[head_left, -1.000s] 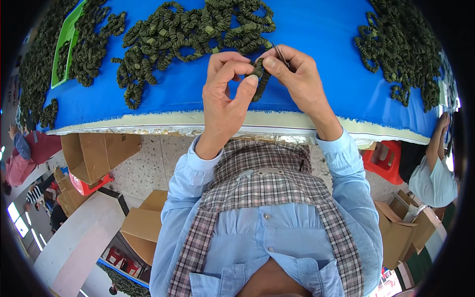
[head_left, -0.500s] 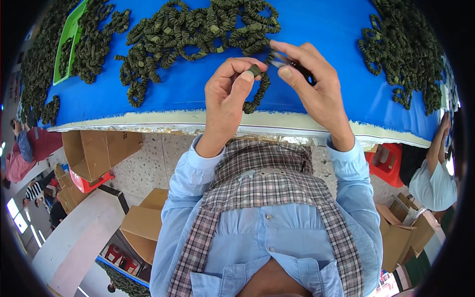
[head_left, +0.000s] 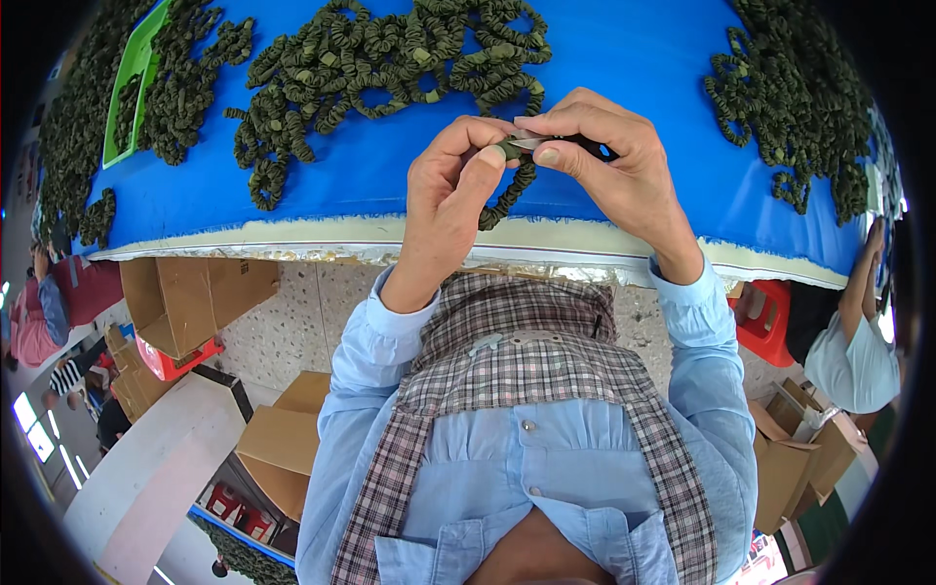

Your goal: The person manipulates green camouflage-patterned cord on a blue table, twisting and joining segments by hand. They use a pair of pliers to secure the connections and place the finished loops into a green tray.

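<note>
Blue table (head_left: 643,58), scrunchie piles (head_left: 390,58). You're mid-trim: left hand (head_left: 453,195) pinches scrunchie (head_left: 512,190), right hand (head_left: 614,161) pinches snips (head_left: 561,143). Next: I'd cut close, steady grip.

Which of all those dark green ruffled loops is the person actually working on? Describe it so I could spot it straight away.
Start at the blue cloth-covered table strewn with heaps of dark green loops. At its near edge the left hand and right hand meet, pinching one green ruffled loop. Unlike the rest, it hangs from the fingertips, off the cloth, with a small blade-like tool against it.
</note>
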{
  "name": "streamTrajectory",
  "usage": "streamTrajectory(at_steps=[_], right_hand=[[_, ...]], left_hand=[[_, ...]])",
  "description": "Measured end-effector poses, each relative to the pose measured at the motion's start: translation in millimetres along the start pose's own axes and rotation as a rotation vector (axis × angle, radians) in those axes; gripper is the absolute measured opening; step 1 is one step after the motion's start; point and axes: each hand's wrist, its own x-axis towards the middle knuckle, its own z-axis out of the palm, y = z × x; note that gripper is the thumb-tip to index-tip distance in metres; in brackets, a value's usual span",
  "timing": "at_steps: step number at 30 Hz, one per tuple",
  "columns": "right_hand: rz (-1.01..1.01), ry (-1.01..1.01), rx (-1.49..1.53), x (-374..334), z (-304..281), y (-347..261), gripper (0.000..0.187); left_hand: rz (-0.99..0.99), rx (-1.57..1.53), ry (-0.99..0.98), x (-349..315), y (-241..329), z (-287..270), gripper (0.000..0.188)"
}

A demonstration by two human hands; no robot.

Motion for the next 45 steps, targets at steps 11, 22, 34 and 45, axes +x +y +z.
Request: streamTrajectory(at_steps=[11, 22, 34, 45], right_hand=[[-0.121, 0.047, -0.122, 0, 6, -3, 0.023], [0.19, 0.167, 0.018, 3, 18, 2, 0.024], [0.039, -0.082, -0.289, 31, 72, 18, 0.03], [-0.433, 0.01, -0.494, 17, 58, -20, 0.033]], left_hand=[[-0.024, -0.002, -0.005, -3, -2, -4, 0.014], [-0.004, -0.158, 0.065, -7, 0, -16, 0.015], [-0.001, -0.42, 0.282, -20, 4, -52, 0.015], [-0.121, -0.634, 0.33, -16, 4, -37, 0.01]])
